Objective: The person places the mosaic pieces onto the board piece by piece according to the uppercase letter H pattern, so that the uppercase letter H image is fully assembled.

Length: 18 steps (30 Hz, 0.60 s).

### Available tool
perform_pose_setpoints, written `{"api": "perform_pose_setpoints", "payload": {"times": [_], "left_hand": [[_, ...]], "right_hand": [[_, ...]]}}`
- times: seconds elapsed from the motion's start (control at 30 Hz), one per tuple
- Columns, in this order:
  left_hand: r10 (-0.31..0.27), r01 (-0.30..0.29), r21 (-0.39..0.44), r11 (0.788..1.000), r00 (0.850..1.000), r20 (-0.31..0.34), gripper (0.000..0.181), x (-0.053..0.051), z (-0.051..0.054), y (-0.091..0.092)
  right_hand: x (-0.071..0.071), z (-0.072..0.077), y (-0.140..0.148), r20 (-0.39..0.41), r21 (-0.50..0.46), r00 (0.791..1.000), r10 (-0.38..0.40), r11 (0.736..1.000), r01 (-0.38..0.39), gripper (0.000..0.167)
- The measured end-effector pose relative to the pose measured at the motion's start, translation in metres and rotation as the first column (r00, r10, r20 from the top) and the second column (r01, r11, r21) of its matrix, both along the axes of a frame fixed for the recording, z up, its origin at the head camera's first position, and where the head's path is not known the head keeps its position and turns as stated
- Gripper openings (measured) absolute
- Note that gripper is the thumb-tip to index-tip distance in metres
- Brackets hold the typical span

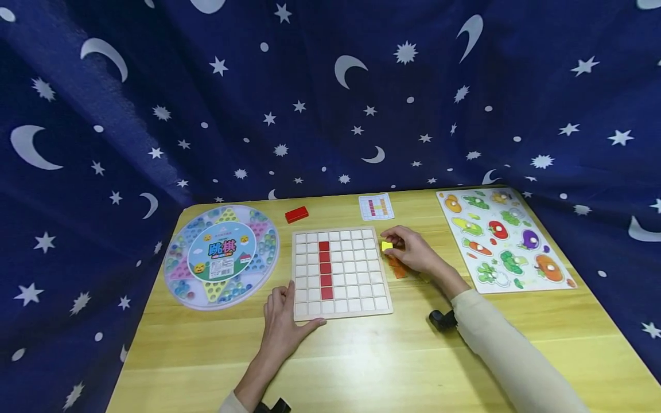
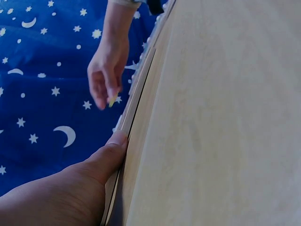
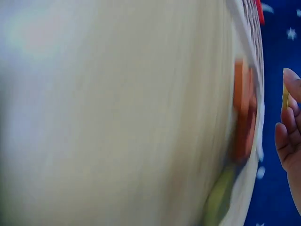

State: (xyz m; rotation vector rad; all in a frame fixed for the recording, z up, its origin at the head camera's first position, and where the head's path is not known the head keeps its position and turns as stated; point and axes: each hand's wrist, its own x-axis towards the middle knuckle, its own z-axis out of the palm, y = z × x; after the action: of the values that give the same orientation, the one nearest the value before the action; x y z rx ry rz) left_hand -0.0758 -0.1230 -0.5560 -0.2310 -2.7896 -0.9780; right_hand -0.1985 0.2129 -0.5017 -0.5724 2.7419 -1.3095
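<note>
A wooden grid board (image 1: 356,292) lies on the table, with a column of several red square tiles (image 1: 326,280) in its cells. My left hand (image 1: 281,321) rests at the board's near left corner, thumb along the near edge and fingers against the left side. Just past the board's right edge, my right hand (image 1: 413,252) pinches a yellow tile (image 1: 387,246) between thumb and fingertips. The right wrist view shows this yellow tile (image 3: 285,94) edge-on, raised above the table. Orange tiles (image 1: 397,269) lie below that hand, near a yellowish tile (image 3: 218,197).
A pattern card (image 1: 376,207) with red, yellow and orange squares lies behind the board. Left of it is a red block or stack (image 1: 296,214). A round Chinese checkers set (image 1: 222,258) stands at the left, a vegetable peg puzzle (image 1: 506,241) at the right. A starry curtain (image 1: 330,115) hangs behind.
</note>
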Motion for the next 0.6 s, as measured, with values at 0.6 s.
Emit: {"api": "perform_pose_setpoints", "payload": {"times": [0.6], "left_hand": [[0.018,-0.018,-0.006,1.0,1.0,0.016,0.112,-0.001,-0.001,0.0]], "right_hand": [[0.002,-0.01,-0.1,-0.068,0.064,0.949,0.308,0.951,-0.304,0.029]]}}
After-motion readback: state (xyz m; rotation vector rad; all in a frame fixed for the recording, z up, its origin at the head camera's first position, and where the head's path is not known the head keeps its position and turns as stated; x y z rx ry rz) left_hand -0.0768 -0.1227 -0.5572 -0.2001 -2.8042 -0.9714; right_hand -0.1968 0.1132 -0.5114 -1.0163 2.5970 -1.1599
